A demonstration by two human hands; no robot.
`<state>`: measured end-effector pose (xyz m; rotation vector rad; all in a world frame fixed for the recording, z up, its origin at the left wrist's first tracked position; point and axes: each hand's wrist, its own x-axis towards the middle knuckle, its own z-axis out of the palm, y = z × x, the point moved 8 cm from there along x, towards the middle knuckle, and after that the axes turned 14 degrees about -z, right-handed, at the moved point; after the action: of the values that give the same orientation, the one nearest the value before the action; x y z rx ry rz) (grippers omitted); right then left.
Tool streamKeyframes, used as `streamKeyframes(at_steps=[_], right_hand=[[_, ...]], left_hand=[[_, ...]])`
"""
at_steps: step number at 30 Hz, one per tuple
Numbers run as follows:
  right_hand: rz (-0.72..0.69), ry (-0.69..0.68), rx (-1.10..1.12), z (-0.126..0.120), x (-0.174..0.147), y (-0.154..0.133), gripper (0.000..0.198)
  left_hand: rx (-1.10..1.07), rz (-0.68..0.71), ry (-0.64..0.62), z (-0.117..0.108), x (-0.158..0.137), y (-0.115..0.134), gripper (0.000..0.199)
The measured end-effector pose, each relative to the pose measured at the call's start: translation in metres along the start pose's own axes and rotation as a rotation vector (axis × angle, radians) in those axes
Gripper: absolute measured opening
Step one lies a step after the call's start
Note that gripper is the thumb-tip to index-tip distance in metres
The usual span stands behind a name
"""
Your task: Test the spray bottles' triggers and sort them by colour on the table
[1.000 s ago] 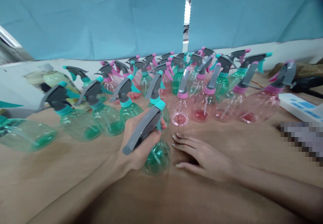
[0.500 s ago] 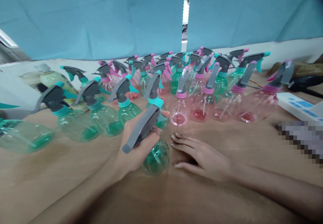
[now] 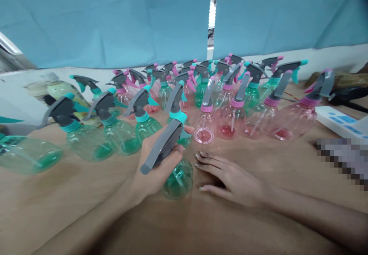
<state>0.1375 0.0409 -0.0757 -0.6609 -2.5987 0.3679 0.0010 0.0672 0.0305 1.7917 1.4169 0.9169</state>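
My left hand (image 3: 158, 163) is wrapped round the neck and trigger of a green spray bottle (image 3: 178, 182) with a grey and teal head, at the near middle of the table. The bottle's upper body is partly hidden by the fingers. Just to its right, my right hand (image 3: 227, 172) lies on the tabletop, fingers stretched out and holding nothing. Beyond the right hand is a pink spray bottle (image 3: 204, 126) with a pink collar. More green bottles (image 3: 123, 136) stand in a row to the left of the left hand.
Several pink spray bottles (image 3: 230, 120) continue the front row rightward, with mixed pink and green ones behind. A white box with blue markings (image 3: 342, 120) and a blurred-out item (image 3: 345, 157) lie at right. A larger bottle (image 3: 61, 90) stands back left. Blue cloth (image 3: 115, 21) hangs behind.
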Motion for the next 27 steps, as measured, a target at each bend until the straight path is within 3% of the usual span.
streamKeyframes(at_steps=[27], right_hand=[[0.004,-0.008,0.0,0.0004,0.0002,0.0007,0.06]], left_hand=[[0.019,0.018,0.025,-0.0002,-0.0002,-0.0032,0.031]])
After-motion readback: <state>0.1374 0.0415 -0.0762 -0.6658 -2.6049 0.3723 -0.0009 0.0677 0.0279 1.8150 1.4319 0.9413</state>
